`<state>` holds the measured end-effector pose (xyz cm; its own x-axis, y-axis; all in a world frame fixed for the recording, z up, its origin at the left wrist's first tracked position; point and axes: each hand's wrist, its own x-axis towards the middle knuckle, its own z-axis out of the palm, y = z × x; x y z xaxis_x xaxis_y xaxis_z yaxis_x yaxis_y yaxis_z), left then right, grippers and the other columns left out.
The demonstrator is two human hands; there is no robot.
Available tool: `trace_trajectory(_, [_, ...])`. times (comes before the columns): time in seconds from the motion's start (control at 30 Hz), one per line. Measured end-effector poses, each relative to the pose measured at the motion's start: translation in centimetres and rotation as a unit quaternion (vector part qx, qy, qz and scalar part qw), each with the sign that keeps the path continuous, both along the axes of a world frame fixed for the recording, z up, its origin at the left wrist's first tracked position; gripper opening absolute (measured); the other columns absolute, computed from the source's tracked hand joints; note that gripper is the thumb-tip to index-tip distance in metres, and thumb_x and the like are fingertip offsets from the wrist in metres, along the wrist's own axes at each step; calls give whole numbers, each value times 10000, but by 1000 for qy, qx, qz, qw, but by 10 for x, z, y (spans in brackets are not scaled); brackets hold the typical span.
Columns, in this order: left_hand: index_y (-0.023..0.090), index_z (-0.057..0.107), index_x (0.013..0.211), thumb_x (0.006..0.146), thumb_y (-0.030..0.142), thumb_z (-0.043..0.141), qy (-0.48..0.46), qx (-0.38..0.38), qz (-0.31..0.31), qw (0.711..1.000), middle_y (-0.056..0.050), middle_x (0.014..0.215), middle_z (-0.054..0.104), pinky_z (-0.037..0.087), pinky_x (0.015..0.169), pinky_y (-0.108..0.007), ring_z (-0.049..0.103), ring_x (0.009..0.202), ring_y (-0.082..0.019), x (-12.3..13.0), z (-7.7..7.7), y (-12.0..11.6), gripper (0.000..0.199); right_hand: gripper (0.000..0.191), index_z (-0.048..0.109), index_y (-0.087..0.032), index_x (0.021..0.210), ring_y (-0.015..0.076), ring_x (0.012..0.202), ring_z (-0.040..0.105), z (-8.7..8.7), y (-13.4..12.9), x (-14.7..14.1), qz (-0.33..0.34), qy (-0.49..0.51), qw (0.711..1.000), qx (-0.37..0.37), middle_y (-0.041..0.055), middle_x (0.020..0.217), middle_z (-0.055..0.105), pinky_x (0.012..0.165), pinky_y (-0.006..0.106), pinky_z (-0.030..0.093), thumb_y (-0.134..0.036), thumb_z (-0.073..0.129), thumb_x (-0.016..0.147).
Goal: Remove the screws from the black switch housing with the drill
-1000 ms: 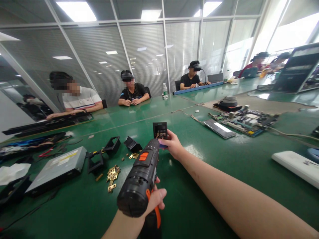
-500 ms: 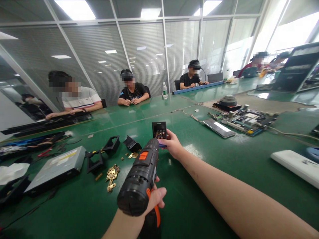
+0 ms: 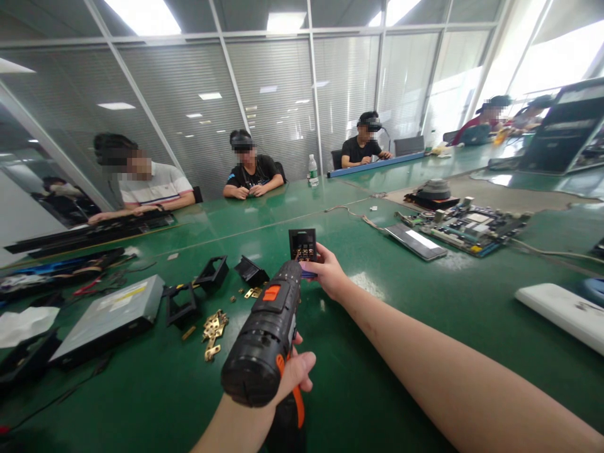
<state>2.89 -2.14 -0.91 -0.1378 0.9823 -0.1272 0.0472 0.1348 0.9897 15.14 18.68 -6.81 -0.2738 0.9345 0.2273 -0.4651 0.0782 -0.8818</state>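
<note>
My left hand (image 3: pixel 295 375) is wrapped round the handle of a black and orange cordless drill (image 3: pixel 262 333), which points away from me. Its front end is at the open face of a small black socket housing (image 3: pixel 302 241) with brass contacts inside. My right hand (image 3: pixel 330 274) grips that housing from the right side, thumb in front; the fingers behind it are hidden. The drill's chuck partly covers the lower part of the housing. Brass pieces (image 3: pixel 214 327) lie loose left of the drill, near black plastic frames (image 3: pixel 212 272).
On the left lie a metal disc drive (image 3: pixel 113 314) and cables. To the right are a circuit board (image 3: pixel 476 226), a flat metal-cased part (image 3: pixel 415 241) and a white case (image 3: pixel 561 314). Several people sit across the green table (image 3: pixel 264 220); a bottle (image 3: pixel 313 171) stands there.
The whole view has shifted very slightly. Both hands, the drill and the housing keep nearly the same positions relative to one another.
</note>
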Motion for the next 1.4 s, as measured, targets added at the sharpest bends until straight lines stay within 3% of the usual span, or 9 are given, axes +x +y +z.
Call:
trace_trajectory(0.1, [230, 653, 864, 571, 484, 885, 7, -6, 5, 1000, 46, 539, 643, 545, 531, -332, 632, 459, -192, -3, -3, 0, 451, 577, 660, -231, 1097, 144, 598, 603, 0, 0, -1, 4, -2, 1000, -1, 6, 866, 736, 458, 238, 422, -358, 917, 595])
trace_trajectory(0.17, [225, 674, 913, 659, 466, 876, 3, -24, -33, 999, 25, 610, 685, 568, 593, -334, 681, 559, -206, -3, 1, -5, 404, 574, 661, -234, 1097, 147, 607, 609, 0, 0, -1, 3, 1, 1000, -3, 11, 886, 742, 460, 239, 425, -354, 916, 597])
trace_trajectory(0.3, [219, 684, 950, 755, 369, 845, -10, -4, -8, 1000, 30, 639, 682, 554, 656, -307, 678, 604, -181, 1, 14, -14, 294, 576, 665, -236, 1116, 149, 610, 615, -3, 2, 0, 2, 1, 1000, -2, 8, 885, 739, 460, 238, 427, -348, 915, 610])
trace_trajectory(0.6, [204, 682, 914, 742, 355, 833, -22, -16, -15, 1000, 11, 644, 691, 552, 684, -302, 673, 614, -178, 1, 16, -13, 275, 480, 707, -187, 1013, 142, 627, 616, -8, 4, 0, 3, -14, 1000, 2, 41, 929, 753, 482, 243, 428, -403, 906, 633])
trace_trajectory(1.0, [205, 682, 896, 701, 364, 863, -27, -22, -9, 999, 15, 645, 691, 561, 621, -290, 676, 585, -177, 2, 17, -12, 310, 486, 727, -187, 1032, 159, 650, 631, -13, 7, 0, 3, -17, 1000, -1, 41, 937, 757, 491, 252, 426, -389, 900, 625])
trace_trajectory(1.4, [204, 673, 927, 726, 378, 835, -7, -15, -21, 1000, 14, 623, 683, 552, 666, -308, 660, 600, -178, 1, 18, -12, 312, 477, 714, -182, 1006, 153, 627, 616, -11, 6, 0, 1, -12, 1000, 1, 31, 891, 740, 483, 258, 423, -371, 904, 611])
